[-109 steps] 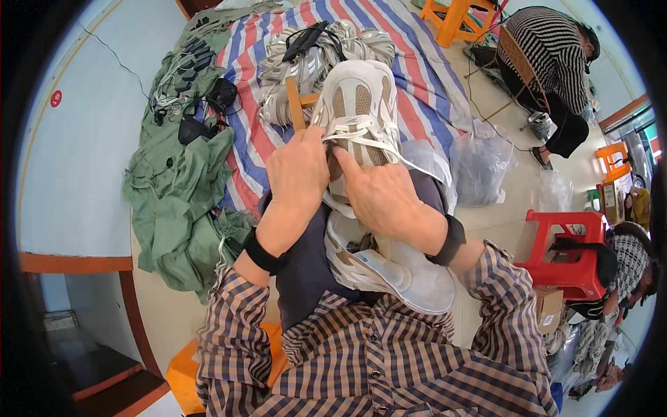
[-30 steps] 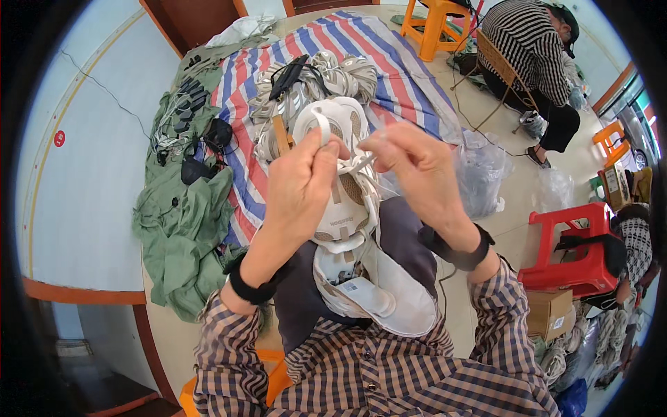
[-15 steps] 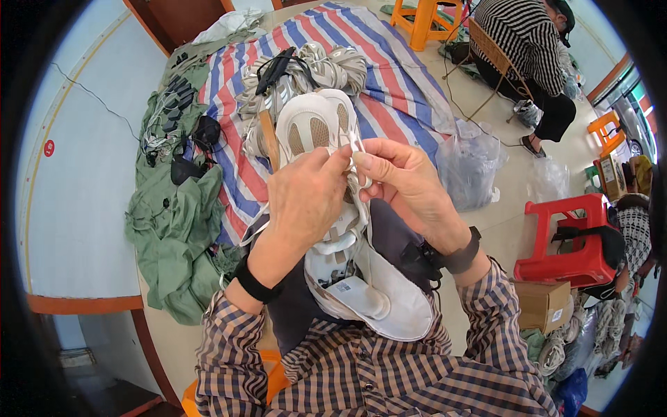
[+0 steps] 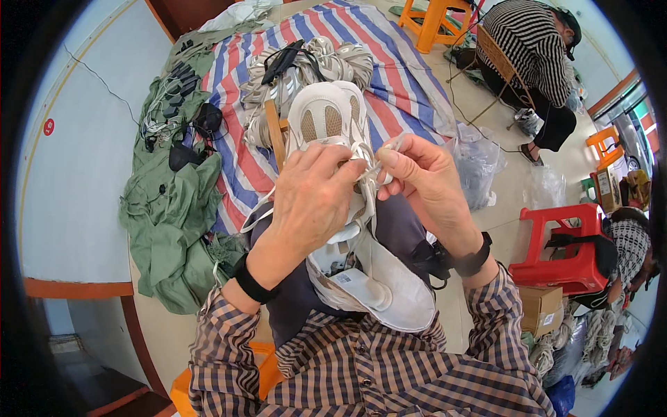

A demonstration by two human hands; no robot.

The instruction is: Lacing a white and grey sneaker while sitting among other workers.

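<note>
A white and beige sneaker (image 4: 323, 117) with mesh toe panels lies on my lap, toe pointing away. Its wide-open collar and pale heel (image 4: 406, 302) face me. Beside its toe shows a second light shoe toe (image 4: 357, 108). My left hand (image 4: 309, 194) is closed over the lacing area, thumb and forefinger at the white shoelace (image 4: 364, 154); its fingertips are partly hidden. With thumb and forefinger, my right hand (image 4: 427, 181) pinches a lace end just right of the shoe. A loose lace hangs left of my left hand.
Beyond my knees, bundled pale shoes (image 4: 313, 66) lie on a striped sheet (image 4: 403, 76). Green cloth (image 4: 174, 236) with cables and black items is at left. A red stool (image 4: 563, 250), a cardboard box (image 4: 540, 309) and plastic bags (image 4: 474, 170) stand right. A person (image 4: 531, 55) sits at far right.
My right hand has moved slightly right, away from my left, drawing the lace outward. My left hand has shifted a little, its thumb now lower on the lacing. The person at right has bent forward.
</note>
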